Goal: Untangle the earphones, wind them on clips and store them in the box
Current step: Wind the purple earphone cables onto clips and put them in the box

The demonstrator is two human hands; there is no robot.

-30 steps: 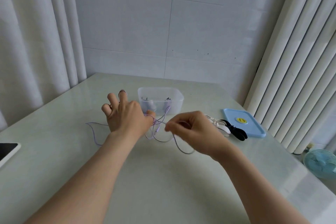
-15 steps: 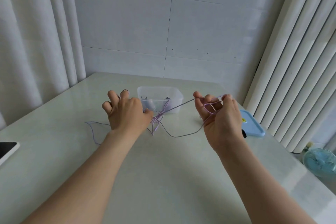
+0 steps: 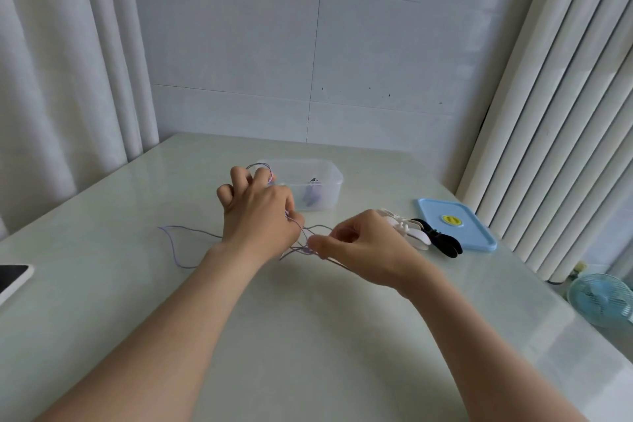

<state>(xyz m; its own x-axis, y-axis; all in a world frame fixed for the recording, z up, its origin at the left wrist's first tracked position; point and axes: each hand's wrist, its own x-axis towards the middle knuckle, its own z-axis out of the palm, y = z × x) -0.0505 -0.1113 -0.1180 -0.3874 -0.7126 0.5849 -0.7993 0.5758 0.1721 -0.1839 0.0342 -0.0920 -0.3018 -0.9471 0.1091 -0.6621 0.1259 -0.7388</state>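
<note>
Work is spreading across the pale counter, where we are still untangling. At the far side the clear box is standing open with something dark already lying inside. Its blue lid is lying flat off to the right.

Our left hand is hovering just in front of the box, fingers half spread. A loop of the purple earphones is hanging over the raised fingers, and the strand is running out beside the thumb. Our right hand is now sitting close beside it, thumb and forefinger pinching the cable at the knot. Half a second ago this hand was drawing a strand out high and to the right. We are judging from this that one pass has been pulled through and that we are coming back for the next crossing.

The white and black clips are lying untouched between the right hand and the lid. The cable's free end is trailing left over the counter, so winding is not yet beginning.
</note>
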